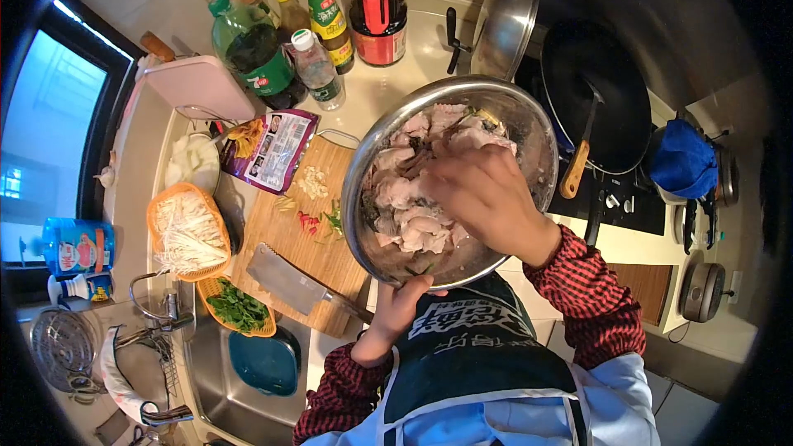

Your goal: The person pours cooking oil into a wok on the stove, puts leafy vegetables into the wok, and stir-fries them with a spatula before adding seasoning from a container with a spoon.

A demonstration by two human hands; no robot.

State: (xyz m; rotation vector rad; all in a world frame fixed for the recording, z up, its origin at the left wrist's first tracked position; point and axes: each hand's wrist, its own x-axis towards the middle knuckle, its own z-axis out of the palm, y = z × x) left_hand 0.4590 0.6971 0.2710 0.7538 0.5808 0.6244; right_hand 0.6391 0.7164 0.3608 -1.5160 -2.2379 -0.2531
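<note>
A large metal bowl (529,191) is held tilted in front of me, full of pale raw meat or fish pieces (423,227) with dark bits among them. My left hand (402,311) is closed on the bowl's near rim, thumb over the edge. Inside the bowl, my right hand (479,194) reaches down into the pieces. Its fingers are blurred and partly hidden, so their grip does not show. Left of the bowl, a cleaver (285,277) lies on the wooden cutting board (260,231), near chopped garlic (313,182) and red chili bits (308,223).
Bottles (264,66) stand along the back wall. A black wok (596,91) with a wooden-handled spatula (576,167) sits on the stove at right. Baskets of white mushrooms (192,231) and greens (237,308) are at left, above the sink (216,384) holding a teal basin (263,361).
</note>
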